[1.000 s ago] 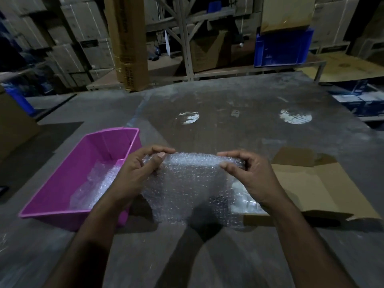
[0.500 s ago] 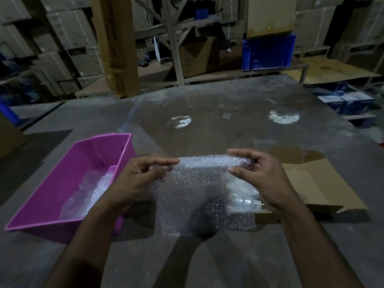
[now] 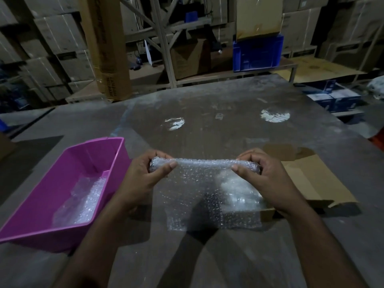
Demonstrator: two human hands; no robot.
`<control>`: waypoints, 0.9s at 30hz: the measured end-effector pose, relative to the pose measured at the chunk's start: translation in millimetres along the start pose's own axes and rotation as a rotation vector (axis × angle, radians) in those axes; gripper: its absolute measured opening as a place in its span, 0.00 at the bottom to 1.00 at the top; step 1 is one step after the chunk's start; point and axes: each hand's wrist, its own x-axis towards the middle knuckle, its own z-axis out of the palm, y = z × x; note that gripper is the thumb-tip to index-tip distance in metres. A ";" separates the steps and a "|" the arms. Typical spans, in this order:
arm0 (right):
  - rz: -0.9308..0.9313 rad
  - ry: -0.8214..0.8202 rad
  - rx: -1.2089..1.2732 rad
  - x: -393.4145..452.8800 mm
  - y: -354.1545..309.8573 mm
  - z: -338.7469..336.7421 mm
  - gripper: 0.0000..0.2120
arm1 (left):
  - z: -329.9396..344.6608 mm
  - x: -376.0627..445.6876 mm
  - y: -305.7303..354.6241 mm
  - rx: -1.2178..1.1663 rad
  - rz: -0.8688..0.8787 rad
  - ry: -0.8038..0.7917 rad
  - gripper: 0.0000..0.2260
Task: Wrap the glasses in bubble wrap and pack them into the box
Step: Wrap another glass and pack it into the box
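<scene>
Your left hand and right hand pinch opposite ends of clear bubble-wrap roll. Loosen grip: sheet unrolls. Squeeze hard: glass inside, unseen, may crack.

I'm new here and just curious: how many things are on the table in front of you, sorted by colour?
Pink: 1, the plastic bin
Clear: 2, the bubble wrap sheet held by the left hand and right hand, and the loose bubble wrap in the bin
Brown: 1, the cardboard box
Total: 4
</scene>
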 end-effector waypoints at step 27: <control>0.009 -0.002 -0.064 -3.6 11.6 -13.8 0.07 | 25.5 8.4 -12.6 0.004 0.020 -0.096 0.09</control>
